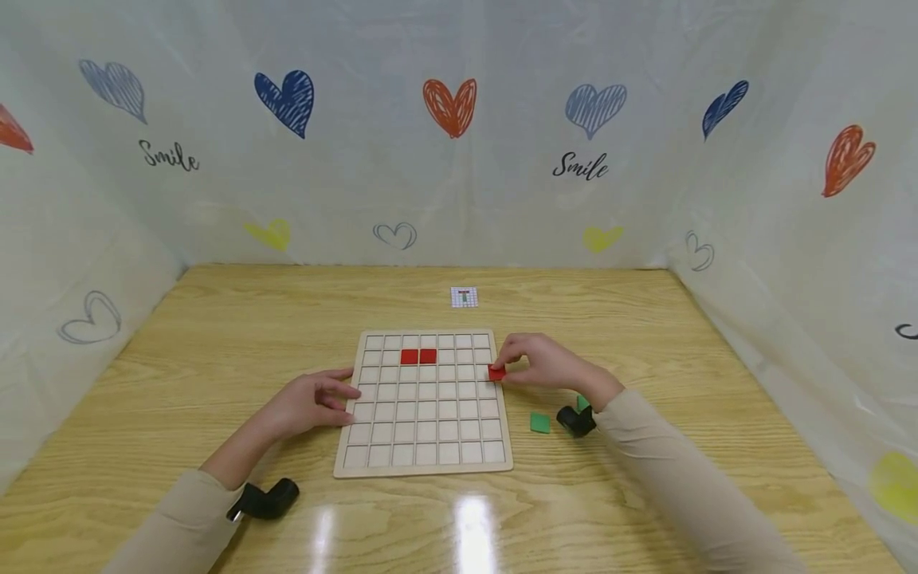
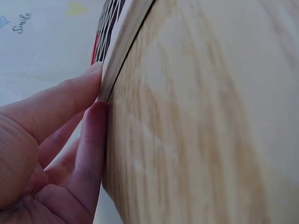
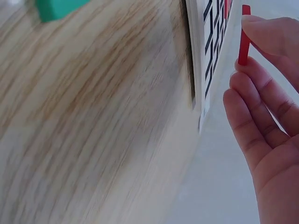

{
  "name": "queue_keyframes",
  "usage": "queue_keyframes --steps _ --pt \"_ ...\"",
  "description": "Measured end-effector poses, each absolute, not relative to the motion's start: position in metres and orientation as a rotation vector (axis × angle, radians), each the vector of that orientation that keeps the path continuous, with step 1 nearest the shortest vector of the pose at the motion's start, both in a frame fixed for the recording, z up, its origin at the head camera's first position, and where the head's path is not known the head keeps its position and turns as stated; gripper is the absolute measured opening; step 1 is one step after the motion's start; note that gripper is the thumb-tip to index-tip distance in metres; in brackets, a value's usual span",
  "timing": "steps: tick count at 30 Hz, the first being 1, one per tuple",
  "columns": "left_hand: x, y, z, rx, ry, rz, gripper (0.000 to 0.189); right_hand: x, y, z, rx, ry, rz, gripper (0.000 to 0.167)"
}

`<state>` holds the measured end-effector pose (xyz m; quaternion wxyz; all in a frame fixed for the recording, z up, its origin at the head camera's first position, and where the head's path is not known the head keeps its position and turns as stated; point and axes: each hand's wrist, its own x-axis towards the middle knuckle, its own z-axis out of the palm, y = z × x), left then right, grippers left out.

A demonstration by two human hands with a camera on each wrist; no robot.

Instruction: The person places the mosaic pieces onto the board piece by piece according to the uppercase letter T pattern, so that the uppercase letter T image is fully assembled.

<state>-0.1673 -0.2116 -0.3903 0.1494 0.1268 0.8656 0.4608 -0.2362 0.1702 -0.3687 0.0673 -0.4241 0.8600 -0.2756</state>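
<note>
A square wooden grid board point(image 1: 427, 410) lies on the table, with two red square tiles point(image 1: 409, 356) side by side in its second row from the far edge. My left hand point(image 1: 304, 405) rests against the board's left edge; in the left wrist view its thumb and a fingertip touch the rim. Above the board's right side, my right hand point(image 1: 548, 363) pinches a third red tile point(image 3: 245, 35) between thumb and index finger. In the right wrist view this tile stands clear of the grid, and the other fingers are extended below it.
Right of the board lies a green tile point(image 1: 540, 422); another green tile point(image 1: 582, 402) is partly hidden behind the black wrist camera point(image 1: 576, 421). A small printed pattern card point(image 1: 464, 297) lies beyond the board. A white curtain point(image 1: 459, 191) with hearts encloses the table.
</note>
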Motion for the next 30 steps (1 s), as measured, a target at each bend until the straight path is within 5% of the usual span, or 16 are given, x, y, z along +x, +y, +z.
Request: queue_keyframes --steps 30 --pt "-0.167 -0.211 -0.391 0.348 2.513 1.297 0.035 -0.263 0.128 -0.372 -1.240 2.560 -0.815 0.014"
